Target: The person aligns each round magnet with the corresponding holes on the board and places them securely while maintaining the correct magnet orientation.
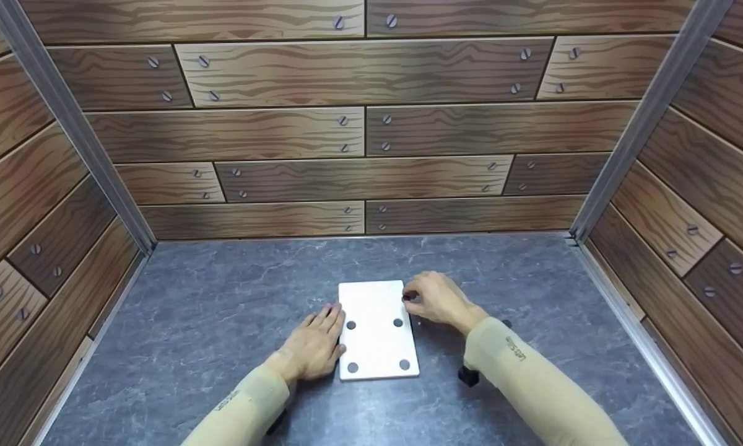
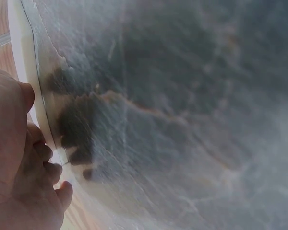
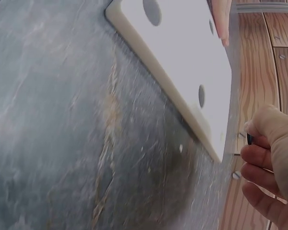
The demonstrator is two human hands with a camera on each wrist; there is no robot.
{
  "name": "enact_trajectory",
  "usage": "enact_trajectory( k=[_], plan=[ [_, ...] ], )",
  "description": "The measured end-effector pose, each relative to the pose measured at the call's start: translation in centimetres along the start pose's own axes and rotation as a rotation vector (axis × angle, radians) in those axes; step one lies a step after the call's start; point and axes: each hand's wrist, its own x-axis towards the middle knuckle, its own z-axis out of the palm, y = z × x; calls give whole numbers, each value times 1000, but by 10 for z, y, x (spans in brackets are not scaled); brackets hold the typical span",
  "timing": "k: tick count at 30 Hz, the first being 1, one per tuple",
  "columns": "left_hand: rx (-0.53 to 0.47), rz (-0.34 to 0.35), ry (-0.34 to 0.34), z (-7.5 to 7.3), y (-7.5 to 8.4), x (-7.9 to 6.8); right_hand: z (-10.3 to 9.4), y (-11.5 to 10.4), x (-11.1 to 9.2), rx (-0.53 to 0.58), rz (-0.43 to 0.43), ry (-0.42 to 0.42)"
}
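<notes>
A white rectangular board [image 1: 376,347] lies flat on the table, with several round grey spots that look like holes. Along its left edge, my left hand [image 1: 312,344] rests with fingers extended, the fingertips touching the side. That same hand [image 2: 19,163] appears at the lower left of the left wrist view, beside the pale board edge. Near the board's upper right corner, my right hand [image 1: 436,297] pinches a small black piece [image 3: 250,139] between thumb and forefinger. Most of this piece is hidden by the fingers, so its kind cannot be made out. The right hand's other fingers are curled.
The grey marbled tabletop [image 1: 223,279] spreads around the board. Wood-patterned panels [image 1: 365,136] stand behind and on both sides, joined by metal corner rails [image 1: 625,130]. A black wrist mount [image 1: 469,376] shows beneath the right sleeve.
</notes>
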Motion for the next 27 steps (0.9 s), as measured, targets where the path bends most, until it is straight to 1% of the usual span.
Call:
enact_trajectory(
  k=[5,10,17,23,27],
  plan=[
    [0,3,3,1,-1,-1,2,-7,6,-5,-86,19],
    [-9,5,3,0,-1,-1,3,-13,13,-16,-124,16],
    [5,3,3,-1,0,0,2,-21,22,-4,-123,0],
    [10,-2,-17,-1,-1,2,2,-26,30,2,-78,-41],
    [13,-11,-23,0,-1,2,3,-29,37,2,-65,-61]
  ],
)
